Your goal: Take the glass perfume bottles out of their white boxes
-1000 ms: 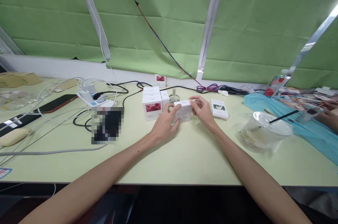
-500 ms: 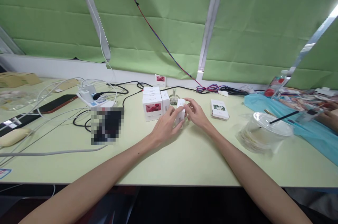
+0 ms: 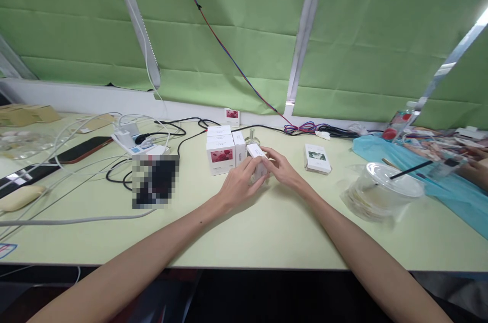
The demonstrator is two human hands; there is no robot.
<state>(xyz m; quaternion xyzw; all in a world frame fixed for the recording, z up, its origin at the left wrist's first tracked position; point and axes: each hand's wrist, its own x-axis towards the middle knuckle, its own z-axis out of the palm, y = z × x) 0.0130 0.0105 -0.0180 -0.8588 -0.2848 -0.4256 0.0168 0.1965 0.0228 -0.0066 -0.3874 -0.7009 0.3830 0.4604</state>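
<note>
Between my two hands is a small white box, tilted, its lower part hidden by fingers. My left hand wraps round its near left side. The fingers of my right hand are closed on its right edge. Just behind the box stands a clear glass bottle with a narrow neck. To the left, white boxes with a red flower picture stand in a tight row, and a narrower white box leans beside them.
A flat white box lies to the right. Farther right are a lidded plastic cup with a black straw and a blue plastic sheet. A power strip and cables spread at left. Another person's hand shows at far right.
The small box has tipped to the left in my hands. My right hand's fingers have come down and closer in on it.
</note>
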